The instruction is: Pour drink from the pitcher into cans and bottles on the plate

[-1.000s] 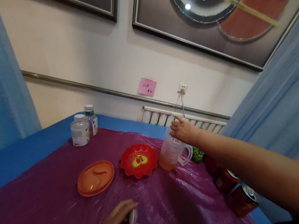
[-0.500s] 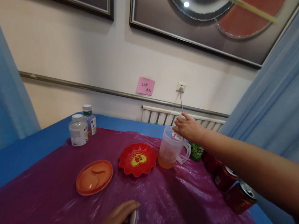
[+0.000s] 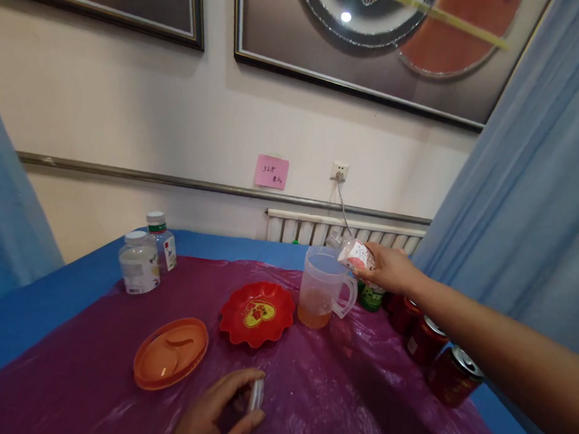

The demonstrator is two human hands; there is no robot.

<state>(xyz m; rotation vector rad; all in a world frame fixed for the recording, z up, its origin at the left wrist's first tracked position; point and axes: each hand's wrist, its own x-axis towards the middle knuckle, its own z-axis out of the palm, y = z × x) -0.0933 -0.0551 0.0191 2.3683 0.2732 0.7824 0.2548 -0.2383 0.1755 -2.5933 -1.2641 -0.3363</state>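
Clock centred on red plate (image 3: 235, 308). Cloth (image 3: 335, 394) passable at 5, between left hand (image 3: 211, 408) (6 to 7) and red cans (image 3: 426, 340) (3 to 4). Second lane at 12, behind plate. Pitcher (image 3: 317, 286) blocks 3; tilted bottle (image 3: 357, 254) overhead. Right forearm (image 3: 491, 333) obstructs reach over cans. Orange dish (image 3: 171, 351) at 8, narrow gap; jars (image 3: 139, 265) 9 to 10.

Right hand (image 3: 386, 268): grips small clear bottle (image 3: 357, 254), tilted, neck above rim of pitcher (image 3: 320, 287); amber liquid (image 3: 313, 316) at pitcher base. Left hand (image 3: 214, 412): pinches white cap (image 3: 256, 395) over purple sheet (image 3: 93, 355). Red scalloped plate (image 3: 258, 313) just beside pitcher, between it and orange lid-like dish (image 3: 171, 353).
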